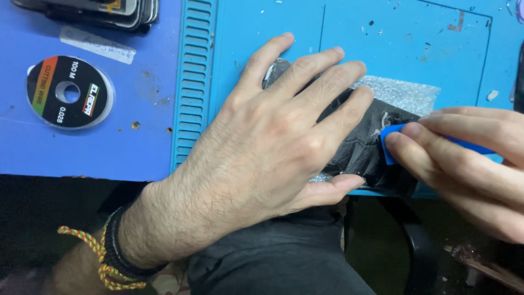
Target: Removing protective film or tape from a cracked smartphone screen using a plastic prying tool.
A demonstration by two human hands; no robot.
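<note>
Left hand (273, 131), fingers spread wide, pins a dark cracked panel (360, 147) flat on the blue mat (245, 33) near the desk edge, while the right hand (469, 158) pinches a blue plastic scraper (390, 143) against it; excess prying force could probably splinter the panel further.

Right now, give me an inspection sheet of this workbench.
Surface: blue work mat with a ribbed strip, scattered with specks.
Job's things: dark cracked flat panel lying on the mat; blue plastic scraper set against it.
Clutter: round wire spool, strip of tape, stack of dark flat panels, a patch of bubble wrap.
Hands: left hand spread flat on the panel; right hand pinching the scraper.
Cables: nothing seen.
Surroundings: dark trousers and floor below the bench edge.
</note>
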